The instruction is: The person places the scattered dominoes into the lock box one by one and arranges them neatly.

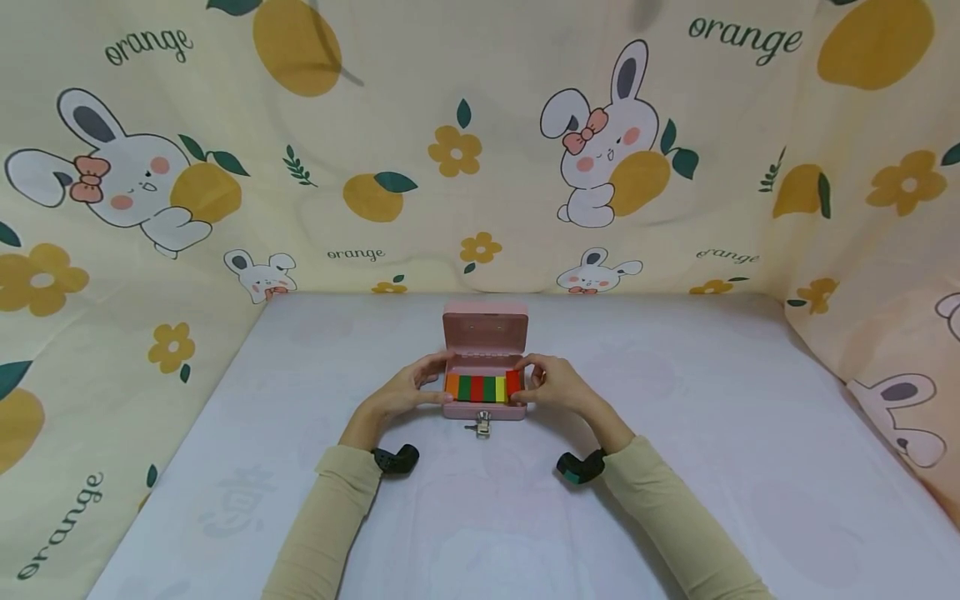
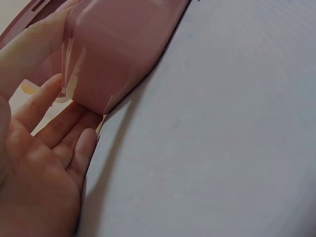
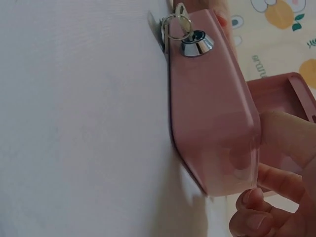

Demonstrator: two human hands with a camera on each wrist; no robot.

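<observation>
A pink metal cash box stands on the table with its lid raised. Inside it a row of coloured blocks lies side by side, in orange, green, red and yellow. At the right end, a red block sits slightly higher and tilted, pinched between thumb and index finger of my right hand. My left hand holds the box's left side, its thumb over the rim near the orange block. In the left wrist view, box walls hide the blocks; the left thumb tip is hidden too.
Keys on a ring hang from the lock on the box's front wall. A white cloth covers the table. Behind and at the sides hangs a printed curtain. Each wrist wears a black camera.
</observation>
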